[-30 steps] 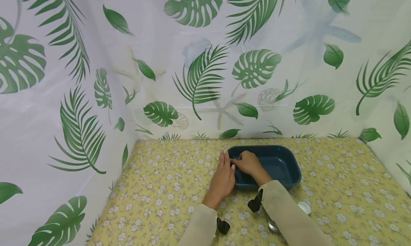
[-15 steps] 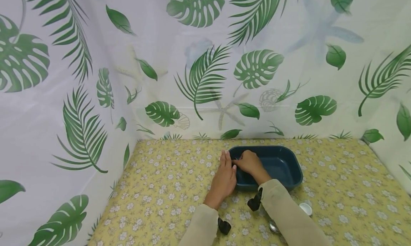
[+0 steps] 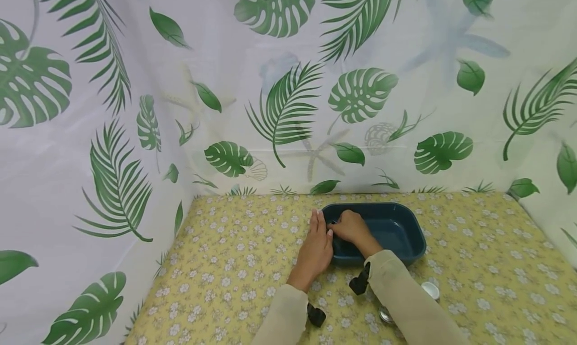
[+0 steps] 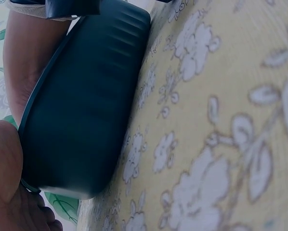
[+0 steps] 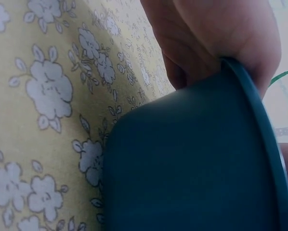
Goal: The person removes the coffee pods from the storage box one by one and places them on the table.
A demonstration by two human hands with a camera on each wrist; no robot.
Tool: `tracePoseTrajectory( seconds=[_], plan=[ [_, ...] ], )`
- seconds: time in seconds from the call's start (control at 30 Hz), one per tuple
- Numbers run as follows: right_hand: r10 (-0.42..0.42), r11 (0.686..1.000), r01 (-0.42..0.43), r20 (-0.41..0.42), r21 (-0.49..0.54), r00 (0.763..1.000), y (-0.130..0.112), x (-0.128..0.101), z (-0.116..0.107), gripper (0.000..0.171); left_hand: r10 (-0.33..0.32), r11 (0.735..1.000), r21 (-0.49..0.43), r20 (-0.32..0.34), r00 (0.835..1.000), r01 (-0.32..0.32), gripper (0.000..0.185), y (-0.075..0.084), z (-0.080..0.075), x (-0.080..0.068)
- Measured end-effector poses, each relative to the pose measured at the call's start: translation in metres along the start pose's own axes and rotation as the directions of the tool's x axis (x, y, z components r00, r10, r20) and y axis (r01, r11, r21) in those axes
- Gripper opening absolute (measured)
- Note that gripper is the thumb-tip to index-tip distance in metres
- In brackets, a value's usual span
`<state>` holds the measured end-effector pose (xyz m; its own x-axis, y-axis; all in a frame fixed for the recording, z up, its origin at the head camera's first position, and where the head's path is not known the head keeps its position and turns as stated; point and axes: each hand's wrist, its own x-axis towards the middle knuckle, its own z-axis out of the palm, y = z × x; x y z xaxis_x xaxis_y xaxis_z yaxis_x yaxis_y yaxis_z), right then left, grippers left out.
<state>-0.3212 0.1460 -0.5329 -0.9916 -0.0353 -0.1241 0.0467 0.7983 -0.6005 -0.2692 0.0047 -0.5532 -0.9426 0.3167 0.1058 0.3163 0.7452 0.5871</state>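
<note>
A dark blue rectangular basin [image 3: 396, 232] stands on the table near the back wall. My left hand [image 3: 314, 250] holds its left end; the right wrist view shows this hand [image 3: 314, 250] straddling the rim [image 5: 240, 72], thumb on one side and fingers on the other. My right hand [image 3: 352, 228] reaches over the near side into the basin, its fingers bent close to the left inner wall. Its fingertips pinch a small dark thing [image 3: 334, 223] with a bright glint, mostly hidden, kind unclear. Both wrist views show mainly the basin's outer wall [image 4: 86, 101].
Two small round silvery things, one pale disc [image 3: 430, 290] and one shiny piece [image 3: 385, 315], lie by the right sleeve [image 3: 410, 295], which partly covers the shiny piece. The floral yellow cloth [image 3: 216, 275] covers the table; a leaf-patterned sheet [image 3: 288, 180] closes off the back.
The right fingertips shift very slightly at the left inner wall, and the small thing shows darker now. Left hand and basin keep their places; the whole view drifts a little.
</note>
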Motion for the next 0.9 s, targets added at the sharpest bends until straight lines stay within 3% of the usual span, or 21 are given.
tracePoseTrajectory(
  seconds=[0.17, 0.4, 0.67, 0.9],
  plan=[
    [-0.013, 1.000, 0.013, 0.000, 0.005, 1.000, -0.001, -0.002, 0.000, 0.044, -0.002, 1.000, -0.002, -0.016, 1.000, 0.002, 0.059, -0.001, 0.001, 0.001],
    [-0.025, 1.000, 0.025, -0.020, 0.011, 0.999, 0.003, -0.006, 0.002, 0.021, 0.009, 1.000, -0.002, -0.011, 1.000, -0.009, 0.060, -0.001, 0.000, 0.000],
    [-0.104, 0.994, 0.105, -0.050, 0.019, 0.993, 0.007, -0.008, -0.001, 0.024, 0.013, 1.000, -0.009, -0.025, 1.000, -0.013, 0.059, -0.001, -0.002, 0.000],
    [-0.125, 0.992, 0.126, -0.078, 0.002, 0.989, 0.010, -0.010, -0.001, 0.020, 0.009, 1.000, -0.008, -0.007, 1.000, -0.009, 0.060, 0.000, 0.000, -0.001]
  ],
)
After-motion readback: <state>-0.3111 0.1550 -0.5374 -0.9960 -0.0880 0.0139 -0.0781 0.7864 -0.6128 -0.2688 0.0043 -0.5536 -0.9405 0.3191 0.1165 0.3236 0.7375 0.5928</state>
